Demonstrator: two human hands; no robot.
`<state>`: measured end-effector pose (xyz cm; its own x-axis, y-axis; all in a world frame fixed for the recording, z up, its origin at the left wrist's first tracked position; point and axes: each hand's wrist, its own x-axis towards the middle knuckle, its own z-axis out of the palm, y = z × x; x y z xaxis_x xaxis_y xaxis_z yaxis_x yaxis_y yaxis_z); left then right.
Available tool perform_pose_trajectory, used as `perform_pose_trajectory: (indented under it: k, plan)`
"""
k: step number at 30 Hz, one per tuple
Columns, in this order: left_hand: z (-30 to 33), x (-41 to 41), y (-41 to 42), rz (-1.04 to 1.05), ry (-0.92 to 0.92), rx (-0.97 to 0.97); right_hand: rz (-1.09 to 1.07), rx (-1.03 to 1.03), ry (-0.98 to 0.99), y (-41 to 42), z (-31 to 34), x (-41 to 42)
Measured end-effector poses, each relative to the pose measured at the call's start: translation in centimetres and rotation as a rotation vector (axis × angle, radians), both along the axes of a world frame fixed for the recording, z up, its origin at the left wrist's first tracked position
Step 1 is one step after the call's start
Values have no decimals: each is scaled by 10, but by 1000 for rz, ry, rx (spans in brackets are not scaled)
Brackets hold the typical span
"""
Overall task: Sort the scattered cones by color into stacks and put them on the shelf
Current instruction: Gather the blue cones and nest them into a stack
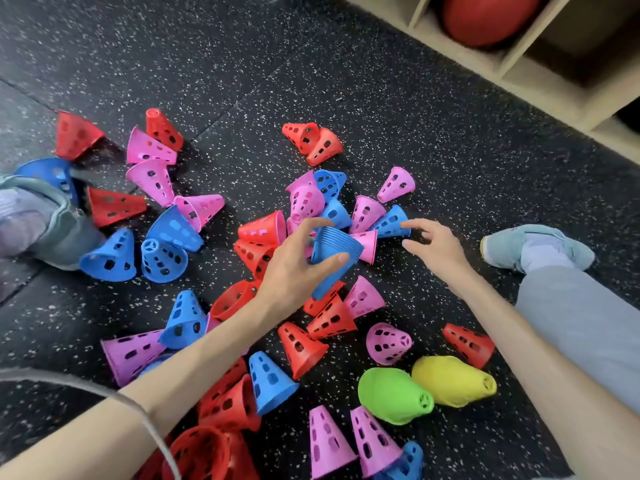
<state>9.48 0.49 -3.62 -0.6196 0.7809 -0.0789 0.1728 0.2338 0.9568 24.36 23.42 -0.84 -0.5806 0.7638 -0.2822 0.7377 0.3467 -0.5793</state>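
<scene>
Your left hand (298, 265) grips the blue stack (332, 258) wide end up — ready for more; your right hand (433, 244), fingers spread, reaches for a blue cone (391, 223).

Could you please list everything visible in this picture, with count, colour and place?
blue stack: one stack of nested cones, blue, held above the middle of the pile
loose cones: many, too jumbled to count, red, pink and blue, scattered over the floor
solid cones: two, green and yellow, lying side by side at lower right
floor: black speckled rubber tiles
shelf: pale wooden compartments, top right
ball: one, red, inside a shelf compartment
shoes: two, pale green, far left and right
left hand: grips the blue stack
right hand: fingers spread, beside a blue cone
</scene>
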Motion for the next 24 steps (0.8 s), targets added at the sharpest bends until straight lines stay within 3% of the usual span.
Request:
perform_pose_trajectory:
  k: [5,8,12,17,24]
  plan:
    - [-14,-1,1,11,-15,-23,-24,-33,-80,19,-24,-11]
    - [-21,1,1,6,-38,-34,-36,-83,-23,22,-38,-17]
    - [-25,1,0,-2,-35,-64,-127,37,91,18,-48,-19]
    - [-20,8,-2,-12,-45,-71,-218,83,196,5,-24,-15]
    - [13,16,-1,-29,5,-53,-110,78,389,-23,34,-14]
